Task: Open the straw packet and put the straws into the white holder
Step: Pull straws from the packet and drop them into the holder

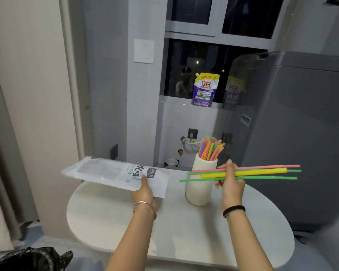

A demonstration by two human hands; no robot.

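straws held beside the holder

my right hand (pixel 230 182) grasps a few straws (pixel 262 172) at center right, level, crossing the white holder (pixel 201 184) of straws. my left hand (pixel 145 190) grips the packet (pixel 114 173), center left, above the table (pixel 184 231).

Upright white holder (pixel 201 184) packed with coloured straws (pixel 211 148); flat clear straw packet (pixel 114 173) held level just left of it; pink, yellow and green loose straws (pixel 262 171) held crosswise before its upper part, reaching right.
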